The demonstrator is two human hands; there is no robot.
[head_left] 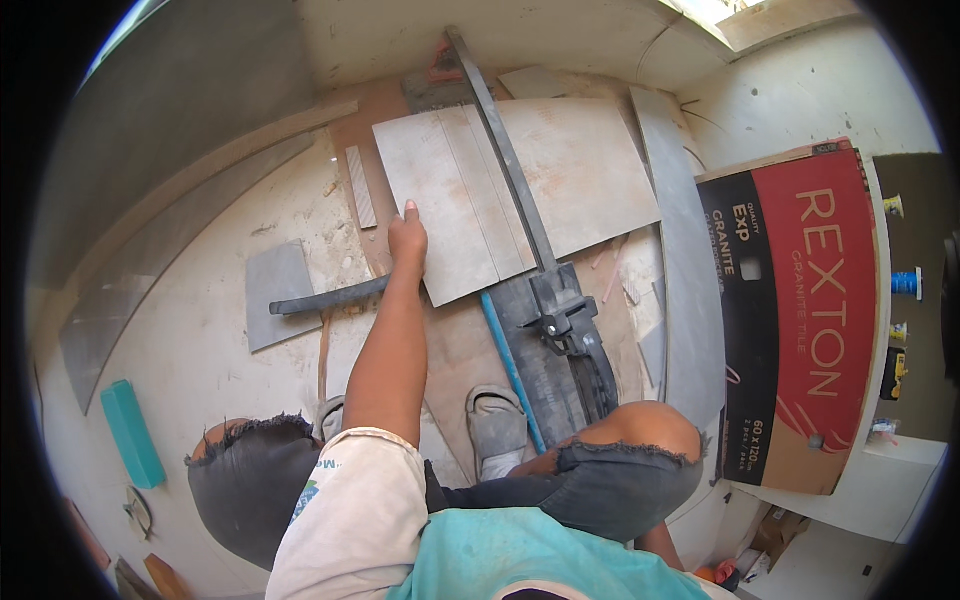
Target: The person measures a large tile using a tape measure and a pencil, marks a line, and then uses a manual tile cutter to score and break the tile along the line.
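Note:
My left hand (408, 238) grips the left edge of a large pale tile (420, 190), thumb uppermost, fingers hidden at the edge. The tile lies across a manual tile cutter (555, 315), under its long dark rail (505, 165), with a straight line running along the tile left of the rail. A dark curved bar (330, 298) reaches left beneath my left forearm, over a small grey tile (275, 295). My right hand is not in view; my bent knees and a dusty shoe show near the cutter.
A red and black carton (795, 250) stands at the right beside long grey slabs (690, 350). A narrow striped offcut (360, 185) and a long grey piece (185, 250) lie at the left, with a teal block (132, 430). A pale wall (560, 35) borders the far side.

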